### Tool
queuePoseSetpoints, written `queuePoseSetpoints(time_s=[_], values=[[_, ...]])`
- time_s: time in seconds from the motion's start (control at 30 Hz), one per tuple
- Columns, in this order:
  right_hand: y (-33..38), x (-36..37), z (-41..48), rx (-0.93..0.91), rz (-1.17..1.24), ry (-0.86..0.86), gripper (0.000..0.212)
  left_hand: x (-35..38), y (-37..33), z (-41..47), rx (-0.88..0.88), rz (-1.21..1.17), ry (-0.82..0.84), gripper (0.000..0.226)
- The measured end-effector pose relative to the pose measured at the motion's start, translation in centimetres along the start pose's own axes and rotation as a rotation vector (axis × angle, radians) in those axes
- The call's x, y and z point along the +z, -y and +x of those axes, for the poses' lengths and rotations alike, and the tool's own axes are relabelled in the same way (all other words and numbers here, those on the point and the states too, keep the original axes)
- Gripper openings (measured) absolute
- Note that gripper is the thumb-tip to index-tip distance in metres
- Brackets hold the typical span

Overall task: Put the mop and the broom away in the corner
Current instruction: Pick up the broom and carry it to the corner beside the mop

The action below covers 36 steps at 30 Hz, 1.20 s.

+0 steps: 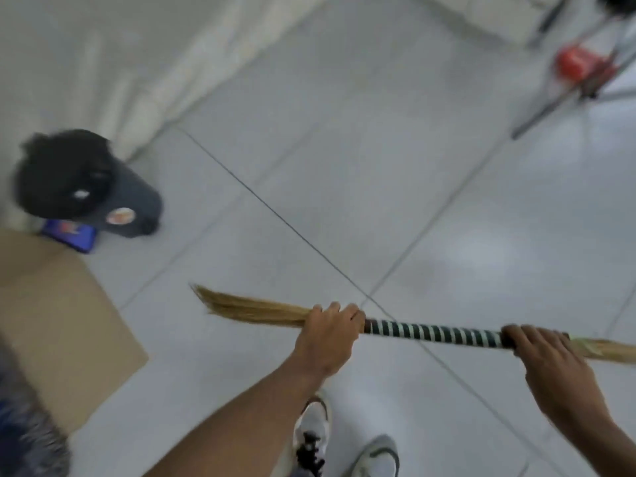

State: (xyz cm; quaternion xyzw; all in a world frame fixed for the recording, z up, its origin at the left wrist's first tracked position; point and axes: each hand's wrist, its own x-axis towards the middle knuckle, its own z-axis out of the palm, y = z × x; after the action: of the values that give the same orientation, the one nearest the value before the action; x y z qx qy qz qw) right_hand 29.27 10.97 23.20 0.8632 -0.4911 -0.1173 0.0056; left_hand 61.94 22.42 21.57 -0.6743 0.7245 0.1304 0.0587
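Because it has to be carried, the broom (433,332) is held flat above the floor (344,166), the left hand (330,333) and right hand (543,352) each clenched around it.

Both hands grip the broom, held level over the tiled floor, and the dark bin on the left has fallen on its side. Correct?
Not quite. In the head view the bin stands upright. The rest holds: left hand and right hand grip the broom, level over the floor.
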Motion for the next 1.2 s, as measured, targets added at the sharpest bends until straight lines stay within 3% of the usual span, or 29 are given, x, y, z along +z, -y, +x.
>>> queuePoseSetpoints(time_s=[0.17,0.3,0.47,0.7,0.8,0.93,1.2], values=[[7.2,-18.6,5.6,-0.168,0.023,-0.229,0.053,-16.8,8.9,-8.4,-0.18,-0.046,-0.103,0.024],[14.6,-33.0,8.4,-0.273,0.067,-0.151,0.078,-28.4,14.6,-16.6,-0.342,-0.039,-0.146,0.024],[23.9,-44.4,11.0,-0.482,0.049,-0.188,0.055,-34.4,19.9,-25.0,-0.57,-0.062,-0.237,0.019],[37.0,-50.8,19.3,-0.795,0.039,-0.124,0.057,-37.0,24.9,-31.2,-0.909,-0.195,-0.18,0.015],[42.7,-51.4,24.0,-0.967,0.016,-0.127,0.062,-37.4,26.9,-31.4,-1.077,-0.217,-0.153,0.022],[50.4,-53.3,29.6,-1.127,0.006,-0.089,0.053,-37.8,29.4,-30.8,-1.307,-0.261,-0.123,0.032],[66.7,-56.7,32.6,-1.476,-0.128,0.016,0.059,-37.3,31.4,-34.6,-1.7,-0.365,-0.151,0.031]])
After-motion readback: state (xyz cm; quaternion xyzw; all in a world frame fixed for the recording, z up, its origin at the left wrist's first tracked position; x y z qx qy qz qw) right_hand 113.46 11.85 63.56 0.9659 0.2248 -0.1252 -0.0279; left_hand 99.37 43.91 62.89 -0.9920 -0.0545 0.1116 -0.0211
